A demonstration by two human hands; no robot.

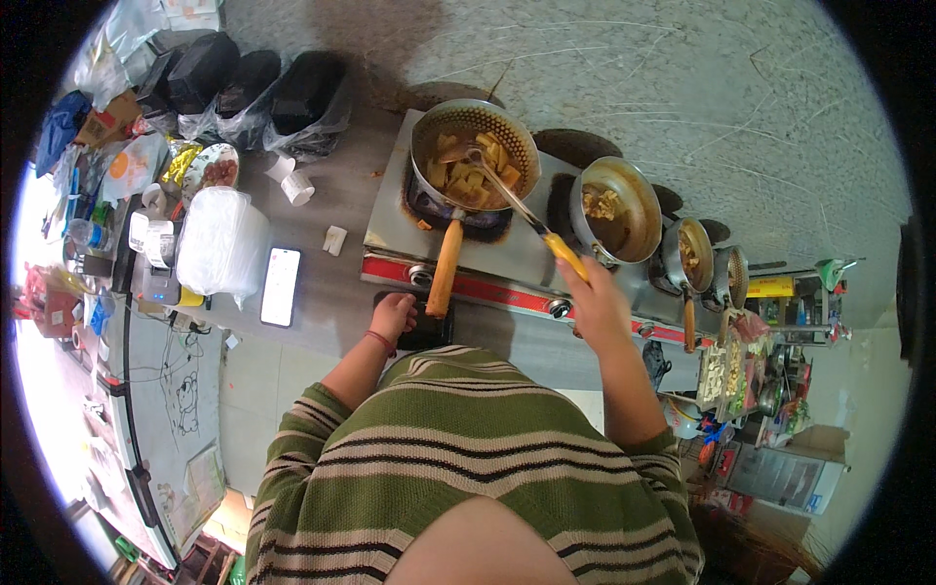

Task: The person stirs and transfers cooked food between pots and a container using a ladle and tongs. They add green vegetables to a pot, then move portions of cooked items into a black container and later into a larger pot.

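Observation:
My right hand is closed on the yellow handle of a metal ladle. Its bowl rests among chunks of food in brown liquid in the nearest metal saucepan, on a gas stove. The pan's wooden handle points toward me. Beside that handle, on the left, my left hand is loosely curled above a dark object at the counter's edge; whether it touches this object I cannot tell. Further right, another metal pan holds some brown food and liquid.
Two smaller pans stand farther right. On the left counter lie a lit phone, stacked white containers in plastic, a label printer and a plate with reddish food. Black containers stand behind. Food trays are at right.

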